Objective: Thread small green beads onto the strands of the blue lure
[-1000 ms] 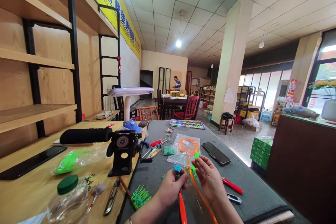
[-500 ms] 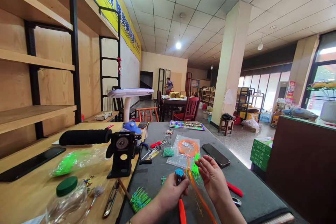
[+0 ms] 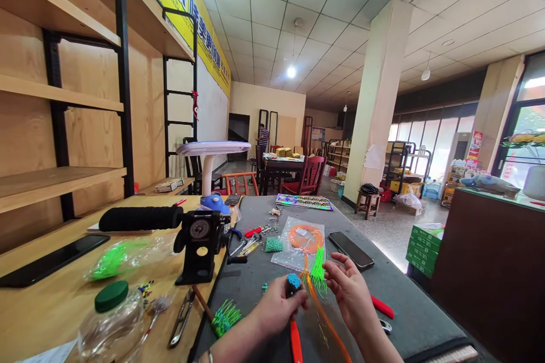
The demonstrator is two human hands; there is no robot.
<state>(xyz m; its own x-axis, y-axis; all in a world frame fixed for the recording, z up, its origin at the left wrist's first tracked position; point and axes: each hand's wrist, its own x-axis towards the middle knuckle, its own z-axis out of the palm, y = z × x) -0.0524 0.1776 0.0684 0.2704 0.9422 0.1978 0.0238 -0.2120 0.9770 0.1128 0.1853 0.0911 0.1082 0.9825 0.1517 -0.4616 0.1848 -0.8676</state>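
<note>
**Left hand** (image 3: 276,307), lower centre of the frame: closed in a firm pinch on a dark stem topped by a small teal bristle tuft (image 3: 293,281). A glossy orange rod (image 3: 296,343) projects below the fist. The pinch sits directly under the tuft, keeping the stem steady and the bristles free.

**Right hand** (image 3: 349,295), lower right of centre: open, fingers loosely curled, nothing visibly held. It is just beside a spray of neon green strands (image 3: 317,272) and a long orange cord (image 3: 326,317); contact cannot be told.

**Nearby, centre of the frame:** 1 clear plastic bag (image 3: 283,258) holding an orange coil, on a grey padded work table (image 3: 255,221); 1 teal bristle cluster (image 3: 273,244); 1 black smartphone (image 3: 351,250).

**Lower left of the frame:** 1 spiky teal-green bundle (image 3: 225,317); 1 black hand-crank device (image 3: 200,247), upright at the table edge.
</note>
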